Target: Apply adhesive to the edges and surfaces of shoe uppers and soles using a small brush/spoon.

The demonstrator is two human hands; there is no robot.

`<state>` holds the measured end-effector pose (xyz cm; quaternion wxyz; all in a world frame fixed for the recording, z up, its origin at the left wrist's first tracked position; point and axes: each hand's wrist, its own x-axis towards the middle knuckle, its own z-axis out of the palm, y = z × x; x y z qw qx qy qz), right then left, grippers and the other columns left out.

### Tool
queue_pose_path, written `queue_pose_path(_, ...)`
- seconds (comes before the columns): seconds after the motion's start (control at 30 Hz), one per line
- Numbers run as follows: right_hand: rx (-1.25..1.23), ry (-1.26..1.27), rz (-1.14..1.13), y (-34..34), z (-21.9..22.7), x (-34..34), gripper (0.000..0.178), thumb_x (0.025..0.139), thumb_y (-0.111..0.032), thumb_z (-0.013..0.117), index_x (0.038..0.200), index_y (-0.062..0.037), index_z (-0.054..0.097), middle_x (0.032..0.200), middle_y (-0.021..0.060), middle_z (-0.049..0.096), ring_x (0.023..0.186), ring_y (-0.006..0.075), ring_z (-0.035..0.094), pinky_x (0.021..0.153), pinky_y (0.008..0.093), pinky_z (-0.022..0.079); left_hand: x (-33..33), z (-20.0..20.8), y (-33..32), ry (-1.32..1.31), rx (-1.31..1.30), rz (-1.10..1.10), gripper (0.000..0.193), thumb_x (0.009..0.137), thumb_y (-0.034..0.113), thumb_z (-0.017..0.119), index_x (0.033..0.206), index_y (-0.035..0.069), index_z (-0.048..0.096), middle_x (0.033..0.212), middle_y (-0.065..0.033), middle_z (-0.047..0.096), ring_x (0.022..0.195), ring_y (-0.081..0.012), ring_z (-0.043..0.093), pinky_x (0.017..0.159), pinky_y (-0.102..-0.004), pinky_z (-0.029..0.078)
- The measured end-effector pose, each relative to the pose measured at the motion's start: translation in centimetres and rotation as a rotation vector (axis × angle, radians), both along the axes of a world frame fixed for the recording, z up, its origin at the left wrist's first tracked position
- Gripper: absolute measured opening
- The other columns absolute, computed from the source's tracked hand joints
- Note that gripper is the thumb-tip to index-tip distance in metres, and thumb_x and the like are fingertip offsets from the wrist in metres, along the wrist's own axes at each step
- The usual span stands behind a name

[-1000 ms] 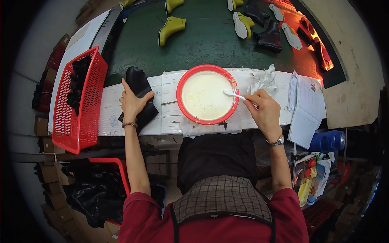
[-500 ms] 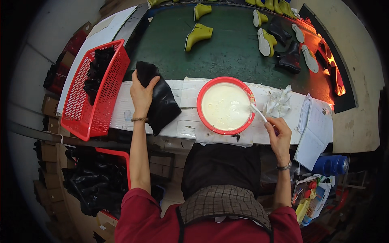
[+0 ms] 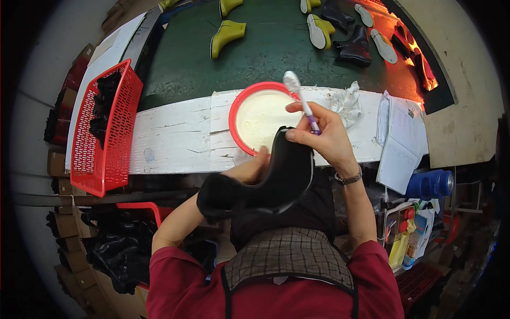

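In front of my body hangs a black boot upper (image 3: 279, 178), its dull inner side turned up and its edge curved. My right hand (image 3: 329, 139) is closed, with a white and purple toothbrush (image 3: 305, 104) between the fingers, bristle head up. Its thumb also presses on the top tip of the upper. Behind the upper's inner curve is my left hand (image 3: 255, 167), blurred and partly covered, so its fingers' grip does not show. Just beyond both hands stands a red-rimmed tub (image 3: 234, 118) of creamy white liquid.
A red basket (image 3: 118, 130) with black pieces stands at the left end of the white bench top (image 3: 178, 139). More black uppers (image 3: 119, 244) lie below it. Yellow boots (image 3: 227, 37) lie on the green surface (image 3: 180, 58) beyond. Crumpled tissue (image 3: 348, 103), papers (image 3: 401, 135) and a blue bottle (image 3: 429, 183) are to the right.
The upper has come off the bench top, toward my body and to the right, and its inner side now shows. My right hand has lifted the toothbrush from the tub and touches the upper.
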<state>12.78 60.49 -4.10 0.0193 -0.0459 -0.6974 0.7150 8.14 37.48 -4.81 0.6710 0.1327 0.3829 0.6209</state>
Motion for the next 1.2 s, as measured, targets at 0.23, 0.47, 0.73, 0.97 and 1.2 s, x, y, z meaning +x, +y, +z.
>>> queue_pose_path(0.23, 0.002, 0.057, -0.108, -1.4, -1.7, 0.6, 0.038, 0.085, -0.006, 0.081, 0.119, -0.0005, 0.064, 0.073, -0.007, 0.058, 0.065, 0.0008, 0.05, 0.06, 0.0181, 0.037, -0.8, 1.4, -2.2, 0.528, -0.053, 0.087, 0.081, 0.082, 0.014, 0.079, 0.151, -0.004, 0.039, 0.14, -0.0144, 0.056, 0.125, -0.0158, 0.055, 0.104, -0.03, 0.046)
queue_pose_path(0.47, 0.464, 0.289, -0.174, 2.1, -1.3, 2.2, 0.022, 0.085, -0.011, 0.082, 0.104, -0.0014, 0.078, 0.079, 0.0037, 0.066, 0.069, 0.0077, 0.055, 0.058, 0.0233, 0.041, -2.2, 2.3, -4.1, 0.542, -0.352, 0.231, 0.04, 0.089, 0.016, 0.078, 0.12, -0.005, 0.067, 0.105, -0.0066, 0.073, 0.094, -0.0113, 0.067, 0.086, -0.0278, 0.055)
queue_pose_path(0.73, 0.461, 0.428, -0.042, 1.9, -1.6, 1.2, 0.018, 0.083, -0.008, 0.083, 0.1, -0.0052, 0.08, 0.085, 0.0027, 0.069, 0.071, 0.0085, 0.06, 0.059, 0.0224, 0.043, -3.4, 3.8, -4.2, 0.625, -0.372, 0.062, 0.038, 0.087, 0.018, 0.081, 0.114, -0.005, 0.07, 0.098, -0.0059, 0.074, 0.088, -0.0107, 0.067, 0.081, -0.0264, 0.054)
queue_pose_path(0.97, 0.462, 0.48, -0.064, 0.0, -1.4, 1.4, 0.018, 0.082, -0.005, 0.083, 0.099, -0.0038, 0.08, 0.087, 0.0032, 0.069, 0.072, 0.0083, 0.062, 0.059, 0.022, 0.046, -3.8, 6.4, -5.6, 0.762, -0.373, 0.579, 0.023, 0.092, 0.012, 0.075, 0.106, -0.006, 0.072, 0.095, -0.0062, 0.074, 0.083, -0.0108, 0.068, 0.074, -0.0259, 0.056)
queue_pose_path(1.2, 0.505, 0.416, -0.161, 0.2, -1.9, 1.4, 0.015, 0.083, -0.006, 0.082, 0.098, -0.0032, 0.079, 0.083, 0.0056, 0.069, 0.07, 0.013, 0.064, 0.06, 0.0255, 0.048, -6.5, 6.1, -7.4, 1.167, -0.363, 0.919, 0.025, 0.092, 0.013, 0.074, 0.107, -0.007, 0.071, 0.098, -0.0073, 0.075, 0.085, -0.0109, 0.067, 0.077, -0.0268, 0.053)
